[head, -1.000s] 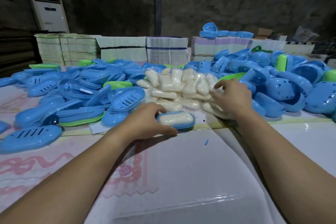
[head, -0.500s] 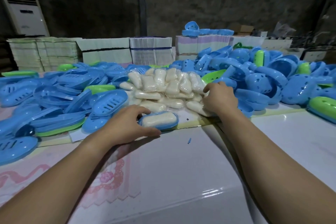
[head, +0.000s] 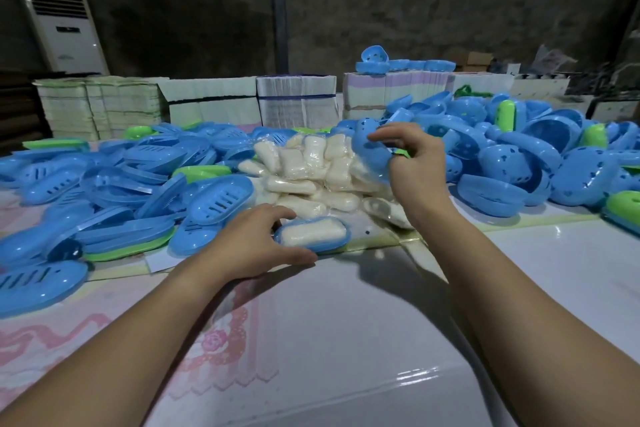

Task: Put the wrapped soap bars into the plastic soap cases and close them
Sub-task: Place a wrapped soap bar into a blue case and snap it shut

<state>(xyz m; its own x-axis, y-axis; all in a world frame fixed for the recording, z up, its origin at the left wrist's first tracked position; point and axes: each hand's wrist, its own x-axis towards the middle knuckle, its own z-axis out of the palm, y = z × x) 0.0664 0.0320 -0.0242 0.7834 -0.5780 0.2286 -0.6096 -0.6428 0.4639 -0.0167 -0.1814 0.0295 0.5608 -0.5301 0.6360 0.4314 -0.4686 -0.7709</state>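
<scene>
**Inspector:** Report the hands, taking the open case as your landmark.

**Operator:** The open case (head: 313, 238) sits on the table (head: 381, 340) with one wrapped soap bar (head: 311, 234) lying in it, no lid on. My left hand (head: 256, 246) rests against its left end, thumb along the near rim, fingers curled round the far side. My right hand (head: 414, 163) is raised beyond and to the right of it, fingers clamped on a blue lid (head: 369, 149).

**Inspector:** Stock?

**Operator:** The soap pile (head: 311, 170) lies just behind the case. Slotted blue trays (head: 104, 184) are heaped to its left, domed lids (head: 536, 156) to its right.

**Inspector:** Progress?

**Operator:** I judge one bar seated and its case not yet closed. I cannot pick out any finished, closed case among the heaps. Many wrapped bars remain, so nearly all the work is left.
</scene>
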